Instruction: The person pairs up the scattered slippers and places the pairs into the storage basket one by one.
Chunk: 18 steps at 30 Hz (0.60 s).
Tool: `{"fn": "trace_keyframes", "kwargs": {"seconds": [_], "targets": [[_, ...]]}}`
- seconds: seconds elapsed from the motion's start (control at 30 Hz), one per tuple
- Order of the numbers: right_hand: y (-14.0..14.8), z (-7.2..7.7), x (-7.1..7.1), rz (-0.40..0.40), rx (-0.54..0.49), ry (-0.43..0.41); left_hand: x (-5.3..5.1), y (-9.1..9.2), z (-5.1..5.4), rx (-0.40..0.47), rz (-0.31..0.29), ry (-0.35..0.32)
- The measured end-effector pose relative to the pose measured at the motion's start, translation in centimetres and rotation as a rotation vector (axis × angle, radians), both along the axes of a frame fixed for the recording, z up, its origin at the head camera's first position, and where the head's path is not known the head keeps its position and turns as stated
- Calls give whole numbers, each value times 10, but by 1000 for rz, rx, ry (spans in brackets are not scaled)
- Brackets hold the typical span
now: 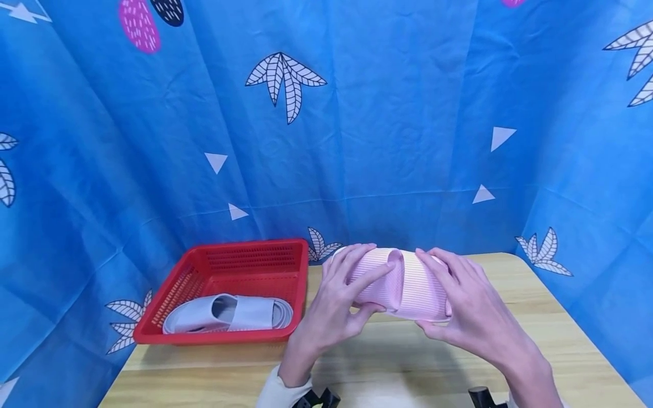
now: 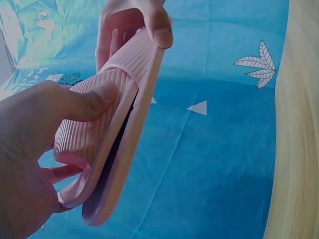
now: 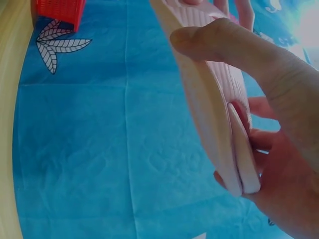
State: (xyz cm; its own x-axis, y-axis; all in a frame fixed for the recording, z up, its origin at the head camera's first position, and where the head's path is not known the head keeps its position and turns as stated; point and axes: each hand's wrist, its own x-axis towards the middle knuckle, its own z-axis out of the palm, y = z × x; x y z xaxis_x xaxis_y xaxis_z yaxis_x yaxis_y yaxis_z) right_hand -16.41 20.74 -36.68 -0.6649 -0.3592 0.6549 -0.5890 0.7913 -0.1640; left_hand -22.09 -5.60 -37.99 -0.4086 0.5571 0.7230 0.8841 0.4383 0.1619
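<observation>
A pair of pink ribbed slippers [image 1: 422, 286] is held up above the table, one fitted against the other. My left hand [image 1: 331, 303] grips the left end, with its thumb below and fingers over the top in the head view. At the other end, my right hand [image 1: 476, 311] pinches the slippers between thumb and fingers. In the left wrist view the two soles [image 2: 130, 149] lie close together with a narrow dark gap. The right wrist view shows the thumb pressing on the sole edge [image 3: 202, 99].
A red plastic basket [image 1: 224, 339] stands on the left of the wooden table [image 1: 541, 340]. Inside it lie light grey slippers [image 1: 252, 313]. A blue patterned curtain [image 1: 388, 141] hangs behind the table and along both sides.
</observation>
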Motion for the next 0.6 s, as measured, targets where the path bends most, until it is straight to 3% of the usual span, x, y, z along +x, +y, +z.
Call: {"fn": "trace_keyframes", "kwargs": {"seconds": [0.33, 0.6], "targets": [[-3, 2, 1, -9, 58, 27, -1, 3, -4, -1, -6, -36], [-5, -7, -4, -5, 51, 9, -8, 0, -8, -7, -28, -48]]}}
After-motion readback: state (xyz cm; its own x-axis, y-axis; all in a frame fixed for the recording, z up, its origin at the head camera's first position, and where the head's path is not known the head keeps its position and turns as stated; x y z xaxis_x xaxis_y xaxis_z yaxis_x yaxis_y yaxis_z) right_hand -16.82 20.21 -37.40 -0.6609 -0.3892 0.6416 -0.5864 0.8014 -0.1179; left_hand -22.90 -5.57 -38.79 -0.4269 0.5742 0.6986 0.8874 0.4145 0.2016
